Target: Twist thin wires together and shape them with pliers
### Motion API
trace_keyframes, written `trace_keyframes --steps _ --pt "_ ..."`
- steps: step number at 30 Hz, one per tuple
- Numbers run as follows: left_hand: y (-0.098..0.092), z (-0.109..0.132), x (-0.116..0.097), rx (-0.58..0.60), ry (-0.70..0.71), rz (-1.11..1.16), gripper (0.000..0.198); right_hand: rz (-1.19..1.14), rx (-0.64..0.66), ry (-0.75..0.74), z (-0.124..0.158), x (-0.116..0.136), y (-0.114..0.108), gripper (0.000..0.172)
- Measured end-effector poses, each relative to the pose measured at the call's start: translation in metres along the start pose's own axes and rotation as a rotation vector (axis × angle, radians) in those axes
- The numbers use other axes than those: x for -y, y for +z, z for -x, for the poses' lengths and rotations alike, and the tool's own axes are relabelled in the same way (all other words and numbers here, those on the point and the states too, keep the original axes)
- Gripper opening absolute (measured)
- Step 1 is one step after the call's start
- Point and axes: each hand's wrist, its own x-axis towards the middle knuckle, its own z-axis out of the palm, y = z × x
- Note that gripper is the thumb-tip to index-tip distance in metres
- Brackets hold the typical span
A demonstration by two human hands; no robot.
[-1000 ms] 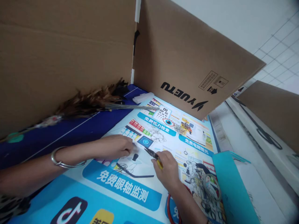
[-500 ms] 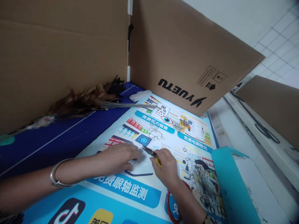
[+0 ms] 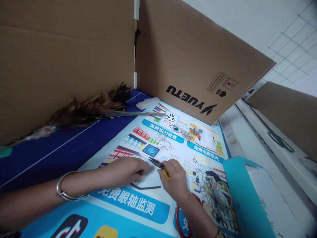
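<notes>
My right hand [image 3: 174, 178] is wrapped round a pair of pliers [image 3: 155, 162] with dark pointed jaws and yellow grips. The jaws point up and left, towards my left hand [image 3: 131, 170], a short gap away. The fingers of my left hand are curled in a pinch just above the printed sheet [image 3: 148, 181]. Whatever they hold, if anything, is too small or hidden to make out. A silver bangle [image 3: 60, 188] circles the left wrist. Partly under my right forearm lies a red-handled tool [image 3: 178, 218], its other end hidden.
Tangled wire loops and rings [image 3: 218, 201] lie to the right, beside a turquoise box [image 3: 244, 198]. More thin wire pieces [image 3: 163, 141] are further back. Brown feathers [image 3: 86, 107] and a bundle of thin rods [image 3: 133, 113] lie along the cardboard wall [image 3: 66, 49].
The fingers of my left hand have curled in more tightly. My right hand keeps hold of the pliers, almost unmoved. The whole view has shifted slightly.
</notes>
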Motion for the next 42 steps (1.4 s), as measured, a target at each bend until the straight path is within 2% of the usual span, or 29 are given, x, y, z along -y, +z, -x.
trace_keyframes --steps 4,11,14,19,27,34,42 --pt "-0.002 -0.004 0.009 -0.002 0.009 0.296 0.006 -0.002 -0.021 -0.011 0.0 0.0 0.0 0.017" --pt "-0.015 -0.01 0.017 -0.097 -0.06 0.896 0.022 0.035 -0.123 -0.038 0.0 0.0 0.0 0.016" --pt "-0.022 -0.012 0.015 -0.153 -0.04 1.046 0.029 0.082 -0.165 -0.077 -0.001 0.001 -0.002 0.015" --pt "-0.031 -0.018 0.01 -0.193 -0.024 1.069 0.029 0.195 -0.237 -0.154 -0.001 -0.001 -0.005 0.016" --pt "-0.04 -0.03 -0.012 -0.164 -0.007 1.022 0.033 0.421 -0.306 -0.276 -0.006 -0.01 -0.015 0.021" --pt "-0.035 -0.034 -0.015 -0.167 -0.03 1.016 0.028 0.578 -0.314 -0.35 -0.005 -0.011 -0.024 0.021" --pt "-0.022 -0.039 -0.007 -0.186 -0.057 1.059 0.026 0.614 -0.278 -0.379 -0.002 -0.01 -0.028 0.022"
